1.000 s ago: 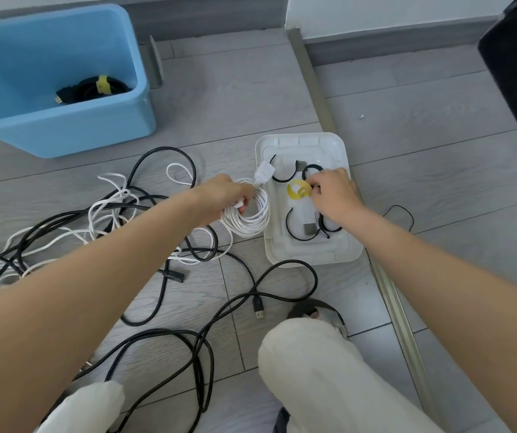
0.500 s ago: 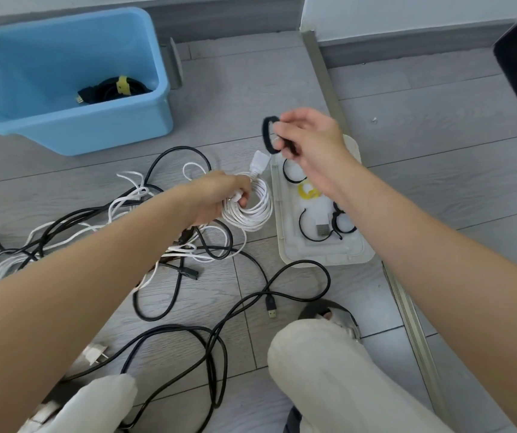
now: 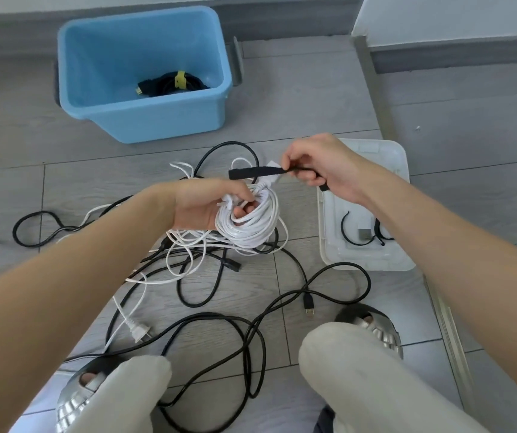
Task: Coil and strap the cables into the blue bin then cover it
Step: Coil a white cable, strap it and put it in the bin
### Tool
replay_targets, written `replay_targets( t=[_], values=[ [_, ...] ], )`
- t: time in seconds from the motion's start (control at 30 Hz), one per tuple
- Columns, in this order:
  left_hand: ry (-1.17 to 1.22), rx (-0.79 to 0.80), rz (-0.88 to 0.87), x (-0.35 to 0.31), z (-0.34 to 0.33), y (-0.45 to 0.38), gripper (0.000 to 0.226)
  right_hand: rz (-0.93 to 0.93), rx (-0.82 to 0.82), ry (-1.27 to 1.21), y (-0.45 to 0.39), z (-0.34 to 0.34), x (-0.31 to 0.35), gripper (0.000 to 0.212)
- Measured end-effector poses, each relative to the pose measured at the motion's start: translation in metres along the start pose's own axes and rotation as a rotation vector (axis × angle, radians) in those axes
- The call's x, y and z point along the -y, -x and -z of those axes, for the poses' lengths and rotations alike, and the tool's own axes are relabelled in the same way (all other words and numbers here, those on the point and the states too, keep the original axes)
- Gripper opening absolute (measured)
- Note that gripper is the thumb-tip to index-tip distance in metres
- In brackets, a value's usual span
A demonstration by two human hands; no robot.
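Left hand (image 3: 202,207) grips the white cable coil (image 3: 247,225), fingers (image 3: 238,192) curled through its centre, thumb side hidden. Right hand (image 3: 322,168) pinches a black strap (image 3: 257,172) between thumb and fingertips; the strap runs out flat from those fingers toward the left, its free end hovering just above the coil and the white plug end (image 3: 271,179), not yet wrapped. Blue bin (image 3: 144,73) sits on the floor well beyond both sets of fingers, open, holding one black coiled cable with a yellow strap (image 3: 180,80). White lid (image 3: 366,207) lies under and just past the right fingers, carrying spare black straps (image 3: 349,229). Loose black cables (image 3: 251,323) and white cable (image 3: 188,245) trail on the floor nearer the body than the fingers. Risks, as I judge them: the coil's tail looks continuous with the loose white tangle below, so strapping now could bind in slack or snag a black cable; loosening the left grip to feed the strap could let the loops spring apart; a strap cinched off-centre may slide off. No brand, label or writing readable anywhere in view.
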State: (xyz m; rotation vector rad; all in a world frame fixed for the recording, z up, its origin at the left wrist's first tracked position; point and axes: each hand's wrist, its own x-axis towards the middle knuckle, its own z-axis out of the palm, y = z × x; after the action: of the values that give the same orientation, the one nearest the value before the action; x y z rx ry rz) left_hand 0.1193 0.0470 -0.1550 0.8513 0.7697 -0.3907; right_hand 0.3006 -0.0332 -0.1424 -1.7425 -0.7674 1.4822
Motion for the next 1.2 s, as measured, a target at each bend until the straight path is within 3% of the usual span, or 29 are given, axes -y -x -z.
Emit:
replay_targets(
  t=[0.2,0.37,0.53,0.73,0.9,1.2],
  values=[
    [-0.046,0.032,0.036,0.002,0.004,0.008,0.023,0.046,0.077,0.433,-0.005,-0.013,0.009,0.026],
    [-0.156,0.057,0.037,0.009,0.012,0.012,0.040,0.091,0.167,0.534,-0.008,-0.016,0.017,0.016],
    [-0.129,0.160,0.047,0.010,0.013,0.021,0.011,0.063,0.251,0.665,-0.010,-0.016,0.025,0.015],
    [-0.011,0.128,0.122,0.011,0.015,0.020,0.055,0.080,0.311,0.739,-0.009,-0.018,0.031,0.013],
    [-0.056,0.093,0.099,0.011,0.012,0.018,0.018,0.096,0.332,0.735,-0.006,-0.020,0.036,0.011],
    [-0.113,0.107,0.130,0.011,0.010,0.015,0.007,0.132,0.349,0.735,-0.007,-0.030,0.038,0.017]
  ],
)
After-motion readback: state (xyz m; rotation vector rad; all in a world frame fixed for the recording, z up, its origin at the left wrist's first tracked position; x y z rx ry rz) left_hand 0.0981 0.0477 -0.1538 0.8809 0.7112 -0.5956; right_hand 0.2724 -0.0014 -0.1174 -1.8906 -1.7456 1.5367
